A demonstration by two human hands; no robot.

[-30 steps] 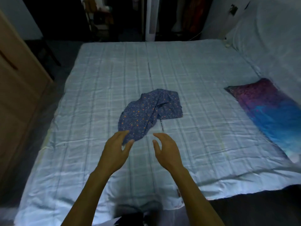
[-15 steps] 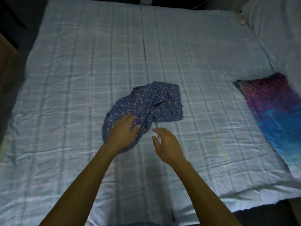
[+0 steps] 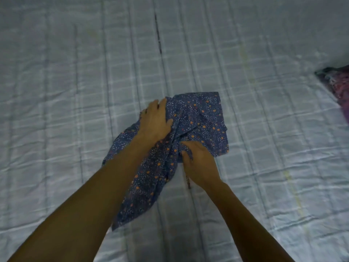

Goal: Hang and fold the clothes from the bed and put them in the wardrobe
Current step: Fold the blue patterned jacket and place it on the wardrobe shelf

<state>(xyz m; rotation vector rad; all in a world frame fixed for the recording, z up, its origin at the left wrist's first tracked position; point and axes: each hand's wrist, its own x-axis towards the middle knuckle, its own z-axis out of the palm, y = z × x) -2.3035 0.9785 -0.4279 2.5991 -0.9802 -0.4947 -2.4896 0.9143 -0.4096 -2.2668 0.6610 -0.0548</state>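
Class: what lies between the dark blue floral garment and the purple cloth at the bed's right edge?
Only bare pale checked bedsheet separates the dark blue floral garment from the purple cloth, shown in the head view.

Left hand [image 3: 154, 121] rests on the blue floral garment [image 3: 204, 118]; right hand [image 3: 199, 161] grips its bunched folds.

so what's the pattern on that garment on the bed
The garment is dark blue with white flecks and orange dots; head view.

On the bed [image 3: 75, 76], our left hand [image 3: 154, 121] lay upon the garment [image 3: 204, 118], our right hand [image 3: 199, 163] at its nearer edge; another cloth [image 3: 338, 82] lay far right.
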